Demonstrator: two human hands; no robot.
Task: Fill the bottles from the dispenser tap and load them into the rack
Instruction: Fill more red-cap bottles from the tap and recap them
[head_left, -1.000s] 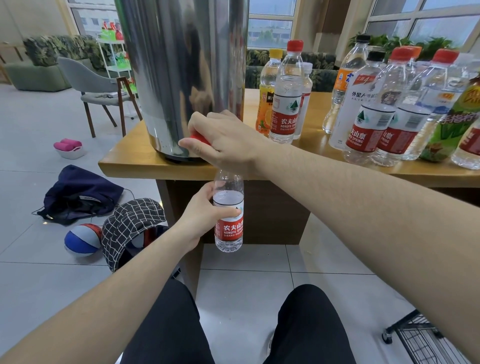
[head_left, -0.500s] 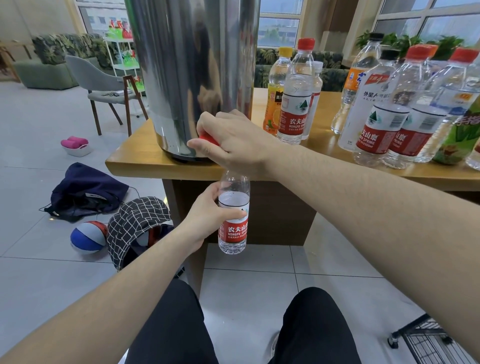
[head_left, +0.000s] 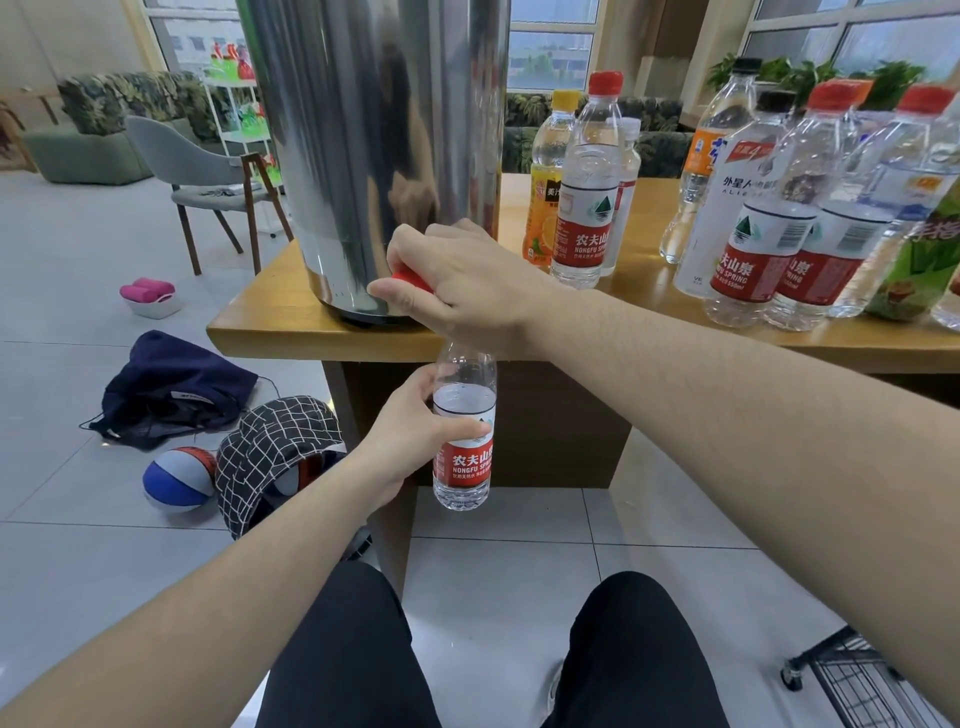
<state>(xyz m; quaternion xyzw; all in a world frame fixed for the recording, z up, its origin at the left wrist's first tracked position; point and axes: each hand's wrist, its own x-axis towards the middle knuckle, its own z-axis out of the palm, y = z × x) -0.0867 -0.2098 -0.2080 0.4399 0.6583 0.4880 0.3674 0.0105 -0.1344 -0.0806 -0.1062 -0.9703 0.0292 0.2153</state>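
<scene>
Clear plastic bottle with red label (head_left: 464, 441): upright below table edge, left hand (head_left: 410, 431) fingers curled round it | right hand (head_left: 462, 283) fingers pinching red tap (head_left: 410, 274) of steel dispenser (head_left: 374, 156) | wooden table (head_left: 270, 332); grey tiled floor (head_left: 78, 561).

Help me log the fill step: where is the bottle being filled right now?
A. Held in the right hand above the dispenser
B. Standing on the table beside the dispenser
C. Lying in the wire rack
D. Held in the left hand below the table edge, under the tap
D: the left hand grips the bottle below the table edge, while the right hand holds the red tap handle.
</scene>
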